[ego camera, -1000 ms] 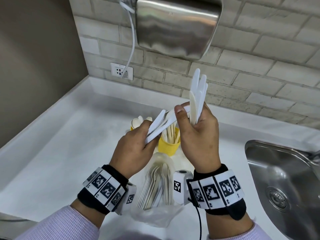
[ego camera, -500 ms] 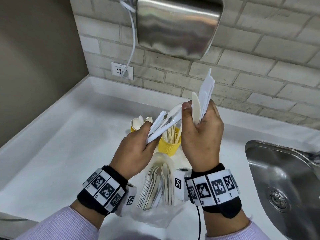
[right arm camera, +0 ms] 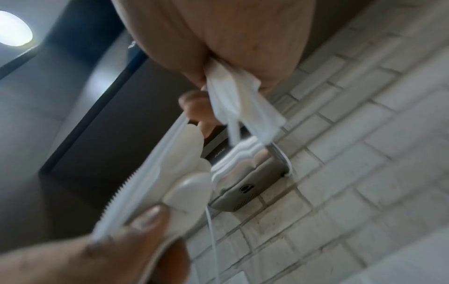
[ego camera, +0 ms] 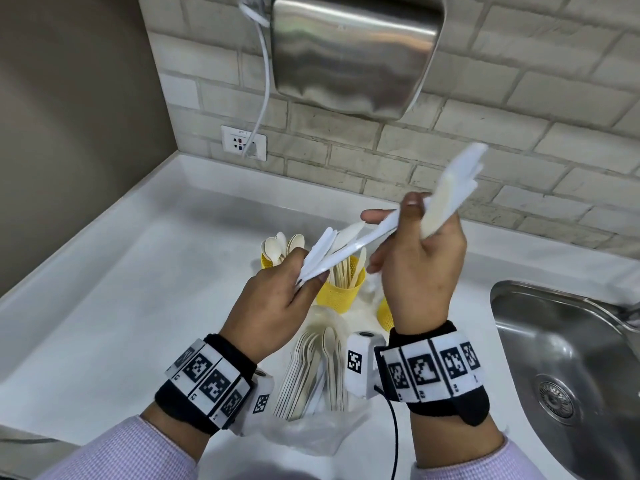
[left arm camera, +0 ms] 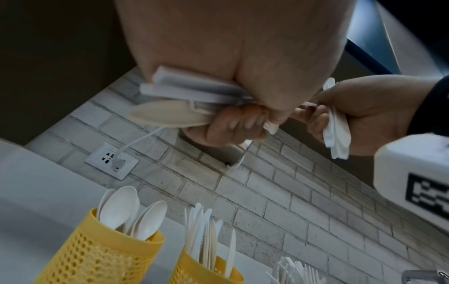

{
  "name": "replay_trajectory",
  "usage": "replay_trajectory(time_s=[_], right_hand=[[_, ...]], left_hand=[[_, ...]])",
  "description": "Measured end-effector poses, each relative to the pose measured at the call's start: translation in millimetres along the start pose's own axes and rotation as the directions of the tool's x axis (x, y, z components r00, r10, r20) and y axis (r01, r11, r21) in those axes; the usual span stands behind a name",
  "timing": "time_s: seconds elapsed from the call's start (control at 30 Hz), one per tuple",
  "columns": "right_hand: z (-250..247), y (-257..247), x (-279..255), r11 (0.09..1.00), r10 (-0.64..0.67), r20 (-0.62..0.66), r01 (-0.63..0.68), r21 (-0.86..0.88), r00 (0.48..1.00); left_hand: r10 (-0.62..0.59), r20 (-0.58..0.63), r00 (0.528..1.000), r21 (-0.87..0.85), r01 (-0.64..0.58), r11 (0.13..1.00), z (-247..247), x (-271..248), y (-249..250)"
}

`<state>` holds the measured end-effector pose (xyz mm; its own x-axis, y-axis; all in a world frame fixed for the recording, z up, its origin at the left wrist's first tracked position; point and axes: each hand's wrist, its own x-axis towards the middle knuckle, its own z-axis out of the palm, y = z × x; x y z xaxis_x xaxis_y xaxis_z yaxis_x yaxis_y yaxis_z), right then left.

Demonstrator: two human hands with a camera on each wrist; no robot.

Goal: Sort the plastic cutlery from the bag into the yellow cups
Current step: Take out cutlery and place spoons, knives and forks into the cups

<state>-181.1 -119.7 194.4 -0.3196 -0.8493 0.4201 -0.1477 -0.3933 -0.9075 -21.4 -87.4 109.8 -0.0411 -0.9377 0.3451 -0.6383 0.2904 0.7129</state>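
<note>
At six o'clock a clear bag (ego camera: 311, 434) of unsorted cutlery lies on the white counter (ego camera: 104, 306). Above it, the left hand (ego camera: 273, 306) grips a fan of knives and a spoon (ego camera: 332, 251), apparently so the right hand (ego camera: 419, 271), already clutching its own bundle (ego camera: 450, 195), can pluck one piece. Beyond, toward twelve o'clock, yellow cups (ego camera: 341, 296) wait, part-filled.

Brick-tile wall (ego camera: 519, 109), steel hand dryer (ego camera: 353, 53), white counter (ego camera: 138, 271), sink (ego camera: 571, 358)
</note>
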Motion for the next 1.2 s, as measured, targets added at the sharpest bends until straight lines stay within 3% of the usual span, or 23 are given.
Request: replay_trajectory(time_s=[0.13, 0.23, 0.3, 0.4, 0.47, 0.57, 0.67, 0.77, 0.9, 1.0, 1.07, 1.13, 1.2], right_hand=[[-6, -1, 12, 0.918, 0.245, -0.121, -0.190, 0.348, 0.962], [-12, 1, 19, 0.710, 0.430, -0.076, -0.285, 0.644, 0.900], [-15, 2, 22, 0.599, 0.475, -0.053, -0.279, 0.751, 0.878], [-16, -3, 21, 0.645, 0.394, -0.107, -0.191, 0.740, 0.913], [-14, -9, 18, 0.698, 0.312, -0.104, -0.153, 0.700, 0.944], [-9, -17, 7, 0.738, 0.195, -0.040, -0.120, 0.664, 0.980], [-3, -22, -5, 0.794, 0.014, 0.022, -0.025, 0.607, 1.000], [6, -17, -19, 0.853, -0.141, 0.125, 0.056, 0.519, 0.982], [23, 11, -41, 0.956, -0.064, 0.291, -0.025, 0.291, 0.954], [27, 22, -48, 0.974, -0.030, 0.361, -0.054, 0.221, 0.932], [25, 15, -45, 0.963, 0.010, 0.365, -0.107, 0.246, 0.931], [21, 7, -38, 0.948, 0.024, 0.329, -0.126, 0.293, 0.944], [18, 3, -28, 0.957, 0.015, 0.299, -0.100, 0.272, 0.954]], left_hand=[[-0.016, -0.005, 1.000, 0.034, 0.016, 0.999, -2, 1, 0], [-0.044, -0.009, 0.999, 0.014, 0.044, 0.999, -1, 2, 0], [-0.073, -0.011, 0.997, -0.039, 0.072, 0.997, -1, 2, 1], [-0.124, 0.030, 0.992, -0.163, 0.127, 0.978, -3, 2, 3], [-0.204, 0.129, 0.970, -0.256, 0.231, 0.938, -5, 4, 3], [-0.337, 0.270, 0.902, -0.519, 0.431, 0.738, -7, 6, 6], [-0.396, 0.308, 0.865, -0.712, 0.486, 0.507, -10, 10, 16], [-0.417, 0.387, 0.822, -0.823, 0.512, 0.246, -11, 13, 20], [-0.353, 0.459, 0.815, -0.858, 0.510, 0.061, -14, 15, 23], [-0.351, 0.433, 0.830, -0.868, 0.489, 0.086, -15, 12, 22], [-0.366, 0.408, 0.837, -0.847, 0.496, 0.191, -15, 10, 23], [-0.371, 0.303, 0.878, -0.732, 0.464, 0.499, -13, 7, 24], [-0.307, 0.102, 0.946, -0.428, 0.321, 0.845, -12, 7, 20]])
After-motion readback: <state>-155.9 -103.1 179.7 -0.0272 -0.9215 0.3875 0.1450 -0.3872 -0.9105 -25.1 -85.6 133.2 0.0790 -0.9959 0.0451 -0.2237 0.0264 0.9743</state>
